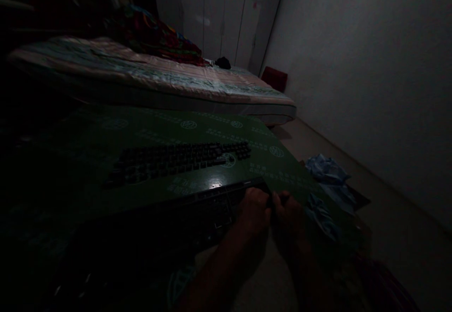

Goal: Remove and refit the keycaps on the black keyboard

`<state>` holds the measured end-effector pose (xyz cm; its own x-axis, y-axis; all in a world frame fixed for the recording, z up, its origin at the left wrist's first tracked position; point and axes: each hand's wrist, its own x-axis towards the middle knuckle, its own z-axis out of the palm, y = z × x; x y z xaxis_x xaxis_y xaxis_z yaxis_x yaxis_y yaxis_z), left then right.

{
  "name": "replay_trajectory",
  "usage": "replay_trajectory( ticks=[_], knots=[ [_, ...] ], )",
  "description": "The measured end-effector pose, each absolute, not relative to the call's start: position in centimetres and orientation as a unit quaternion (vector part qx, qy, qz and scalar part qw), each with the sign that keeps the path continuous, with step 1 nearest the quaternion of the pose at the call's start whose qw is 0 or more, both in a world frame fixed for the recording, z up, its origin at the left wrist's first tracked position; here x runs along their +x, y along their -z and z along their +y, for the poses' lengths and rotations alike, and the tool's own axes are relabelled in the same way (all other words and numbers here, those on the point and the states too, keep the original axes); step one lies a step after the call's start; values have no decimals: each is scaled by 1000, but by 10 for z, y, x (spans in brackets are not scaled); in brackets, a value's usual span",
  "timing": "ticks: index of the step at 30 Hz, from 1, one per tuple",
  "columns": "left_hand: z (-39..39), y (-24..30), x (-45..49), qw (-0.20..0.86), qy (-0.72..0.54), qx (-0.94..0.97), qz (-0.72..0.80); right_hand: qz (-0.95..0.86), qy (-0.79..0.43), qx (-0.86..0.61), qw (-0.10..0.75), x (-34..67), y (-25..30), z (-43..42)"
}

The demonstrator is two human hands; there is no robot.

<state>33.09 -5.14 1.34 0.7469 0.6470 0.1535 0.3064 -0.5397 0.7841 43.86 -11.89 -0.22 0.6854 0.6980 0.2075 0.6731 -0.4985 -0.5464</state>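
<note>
A black keyboard lies at a slant on a green printed table cover; much of it is lost in darkness. At its right end, my left hand is closed with curled fingers against the edge. Just beside it, my right hand is also closed, its thumb and fingers pinched near the keyboard's right corner. Whatever sits in that pinch is too dark to make out. Beyond the keyboard, loose black keycaps are laid out in rows like a keyboard layout.
Crumpled blue cloth lies to the right of the table, with another bluish cloth by its right edge. Behind the table stands a bed with a red patterned blanket. A pale wall runs along the right.
</note>
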Motion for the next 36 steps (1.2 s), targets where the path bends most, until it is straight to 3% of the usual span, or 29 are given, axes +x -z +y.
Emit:
replay_trajectory(
  ticks=[5, 20, 31, 36],
  knots=[
    [-56, -15, 351, 298, -151, 904, 267, -381, -29, -858, 343, 441, 10, -122],
    [-61, 6, 350, 277, -177, 913, 243, -328, -35, -831, 447, 447, 20, -121],
    [-64, 12, 348, 270, -202, 912, 234, -298, -45, -834, 463, 447, 22, -122],
    [-64, 5, 350, 268, -200, 912, 236, -222, -40, -820, 526, 453, 23, -117]
  ],
)
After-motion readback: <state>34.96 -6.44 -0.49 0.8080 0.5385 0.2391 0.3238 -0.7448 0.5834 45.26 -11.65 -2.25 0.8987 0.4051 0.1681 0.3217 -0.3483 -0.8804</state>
